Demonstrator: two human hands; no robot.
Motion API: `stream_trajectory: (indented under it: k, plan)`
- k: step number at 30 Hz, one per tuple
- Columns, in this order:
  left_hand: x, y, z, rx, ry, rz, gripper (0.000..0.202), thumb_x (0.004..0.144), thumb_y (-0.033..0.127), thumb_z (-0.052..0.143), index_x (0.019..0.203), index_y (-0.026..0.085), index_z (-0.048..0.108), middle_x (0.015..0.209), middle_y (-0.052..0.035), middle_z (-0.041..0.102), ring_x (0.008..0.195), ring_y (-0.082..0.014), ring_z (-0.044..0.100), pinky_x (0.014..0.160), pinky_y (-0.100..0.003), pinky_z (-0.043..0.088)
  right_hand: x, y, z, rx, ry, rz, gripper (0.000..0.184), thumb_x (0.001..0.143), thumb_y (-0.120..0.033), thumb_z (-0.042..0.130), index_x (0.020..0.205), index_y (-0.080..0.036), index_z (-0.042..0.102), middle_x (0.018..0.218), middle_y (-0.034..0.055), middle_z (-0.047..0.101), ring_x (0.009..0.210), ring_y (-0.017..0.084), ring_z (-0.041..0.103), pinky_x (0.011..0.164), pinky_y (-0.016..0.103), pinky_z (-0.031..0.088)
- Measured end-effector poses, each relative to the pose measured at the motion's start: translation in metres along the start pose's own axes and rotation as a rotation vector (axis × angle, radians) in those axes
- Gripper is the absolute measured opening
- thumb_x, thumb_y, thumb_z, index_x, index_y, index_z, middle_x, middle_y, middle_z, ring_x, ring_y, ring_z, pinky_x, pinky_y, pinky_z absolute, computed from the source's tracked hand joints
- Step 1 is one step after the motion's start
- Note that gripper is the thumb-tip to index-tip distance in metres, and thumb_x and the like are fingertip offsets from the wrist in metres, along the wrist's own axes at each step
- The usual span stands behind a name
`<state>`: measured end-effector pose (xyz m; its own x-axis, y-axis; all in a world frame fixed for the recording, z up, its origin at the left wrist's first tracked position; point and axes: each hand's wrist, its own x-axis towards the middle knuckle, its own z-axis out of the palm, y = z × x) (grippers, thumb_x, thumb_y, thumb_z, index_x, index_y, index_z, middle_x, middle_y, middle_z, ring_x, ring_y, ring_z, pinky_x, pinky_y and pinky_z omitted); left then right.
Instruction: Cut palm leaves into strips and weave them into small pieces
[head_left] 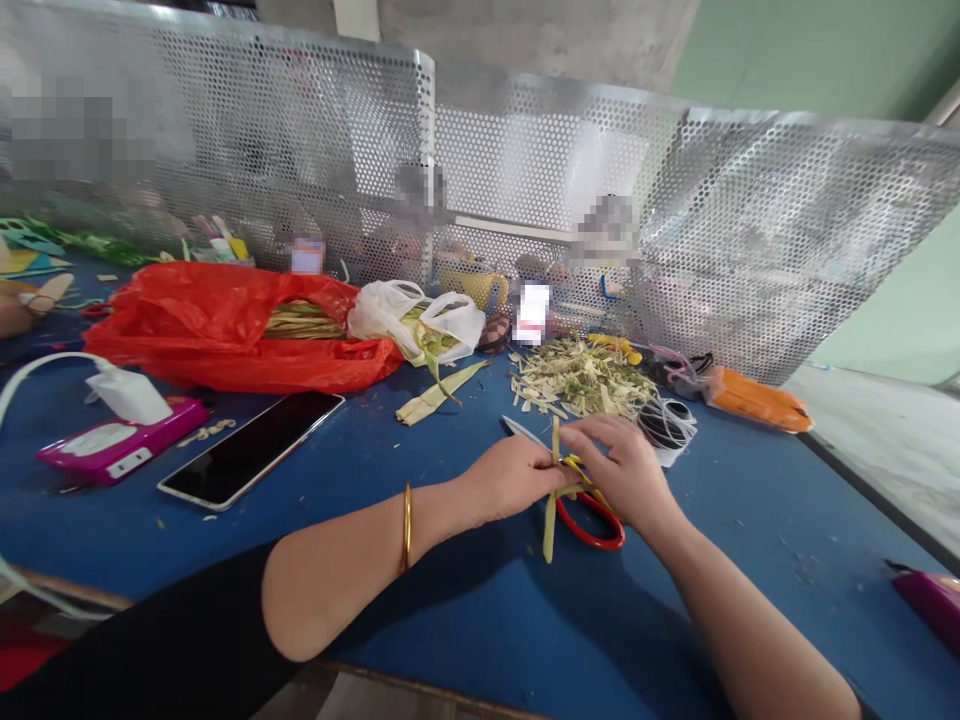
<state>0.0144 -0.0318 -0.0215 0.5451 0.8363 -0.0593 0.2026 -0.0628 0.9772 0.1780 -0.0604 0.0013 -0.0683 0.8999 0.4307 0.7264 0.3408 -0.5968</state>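
My left hand (pixel 514 478) is closed in a pinch on a narrow pale-green strip of dried leaf (pixel 550 530), whose ends stick out above and below the fingers. Close against it, my right hand (pixel 621 462) bends its fingers around the folded part of the same strip; the fingertips are partly hidden. Beneath both hands, scissors with red handles (pixel 613 541) lie on the blue tabletop (pixel 450 600), blades pointing away to the left. Just beyond the hands is a heap of chopped leaf scraps (pixel 581 375). A wider leaf piece (pixel 442 395) lies to the left of it.
A red plastic bag (pixel 225 365) and a white bag (pixel 420 320) hold leaf strips. A phone (pixel 255 450) and purple power strip (pixel 124 440) lie left. A wire coil (pixel 667 428) and orange packet (pixel 757 398) lie right. A perforated metal screen (pixel 510 150) stands behind; people are beyond it.
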Motion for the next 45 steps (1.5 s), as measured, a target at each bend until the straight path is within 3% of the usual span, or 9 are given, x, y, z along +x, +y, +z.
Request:
stream_trajectory:
  k: [3,11,15,20,24,29,32,38,45]
  plan:
    - [-0.001,-0.001,0.002,0.147,-0.018,0.063,0.036,0.073,0.043,0.067,0.05,0.016,0.06,0.047,0.0035,0.042,0.056,-0.0127,0.041,0.055,-0.025,0.024,-0.005,-0.005,0.009,0.193,-0.107,0.108,0.026,0.083,-0.038,0.06,0.065,-0.02,0.067,0.068,0.0024,0.064,0.066,0.017,0.057,0.064,0.029,0.043]
    - [-0.008,0.006,0.009,0.233,-0.06,0.123,0.035,0.08,0.033,0.056,0.049,0.017,0.054,0.046,0.0048,0.035,0.049,-0.0093,0.03,0.05,-0.026,0.018,-0.013,-0.003,0.023,0.506,0.082,0.386,0.029,0.076,-0.044,0.065,0.063,-0.021,0.056,0.052,-0.0046,0.047,0.04,0.01,0.039,0.039,0.025,0.032]
    - [-0.006,0.002,0.012,0.097,-0.031,0.069,0.031,0.08,0.035,0.06,0.055,0.016,0.064,0.047,0.004,0.042,0.049,-0.0093,0.035,0.05,-0.025,0.02,-0.008,0.001,0.019,0.342,0.105,0.296,0.026,0.081,-0.042,0.061,0.065,-0.021,0.06,0.058,-0.0015,0.054,0.051,0.014,0.049,0.05,0.028,0.039]
    - [0.004,0.003,-0.001,-0.41,0.078,-0.167,0.043,0.078,0.055,0.063,0.073,0.013,0.068,0.054,0.0014,0.053,0.05,-0.0092,0.044,0.05,-0.023,0.031,-0.008,-0.008,-0.001,-0.037,0.339,-0.032,0.023,0.092,-0.035,0.049,0.082,-0.021,0.065,0.088,0.0065,0.066,0.085,0.021,0.058,0.075,0.031,0.042]
    - [0.008,0.007,-0.011,-0.615,0.134,-0.179,0.033,0.073,0.045,0.072,0.079,0.013,0.07,0.076,-0.0065,0.07,0.071,-0.0145,0.062,0.069,-0.025,0.046,-0.017,-0.017,0.006,-0.117,0.127,-0.034,0.036,0.093,-0.04,0.048,0.065,-0.022,0.06,0.068,0.004,0.061,0.067,0.017,0.054,0.062,0.028,0.037]
    - [0.009,0.002,-0.005,-0.595,0.084,-0.093,0.027,0.065,0.034,0.08,0.077,0.011,0.074,0.079,-0.008,0.072,0.071,-0.0139,0.062,0.066,-0.023,0.045,-0.02,-0.009,0.038,0.126,-0.162,0.255,0.037,0.086,-0.047,0.052,0.06,-0.021,0.056,0.053,-0.002,0.051,0.05,0.013,0.042,0.05,0.026,0.029]
    - [0.008,0.001,0.0,-0.645,0.127,-0.094,0.024,0.064,0.03,0.081,0.076,0.011,0.074,0.079,-0.008,0.072,0.07,-0.0136,0.062,0.066,-0.024,0.046,-0.021,-0.006,0.044,0.259,-0.145,0.258,0.038,0.087,-0.046,0.046,0.059,-0.021,0.051,0.053,-0.0024,0.048,0.051,0.012,0.04,0.051,0.025,0.03]
    - [0.007,0.007,0.002,-0.692,0.204,-0.132,0.019,0.062,0.021,0.082,0.074,0.012,0.071,0.073,-0.0074,0.071,0.068,-0.0152,0.063,0.068,-0.026,0.048,-0.028,-0.017,0.041,0.054,-0.101,0.098,0.037,0.09,-0.037,0.041,0.057,-0.022,0.032,0.053,-0.0031,0.041,0.051,0.012,0.036,0.051,0.026,0.025]
    - [0.01,0.005,-0.011,-0.618,0.096,-0.121,0.026,0.061,0.026,0.081,0.081,0.013,0.072,0.078,-0.0064,0.071,0.069,-0.0141,0.063,0.065,-0.025,0.047,-0.028,-0.022,0.033,-0.133,-0.074,-0.049,0.037,0.095,-0.034,0.039,0.06,-0.022,0.037,0.06,0.0,0.05,0.057,0.014,0.046,0.056,0.027,0.029]
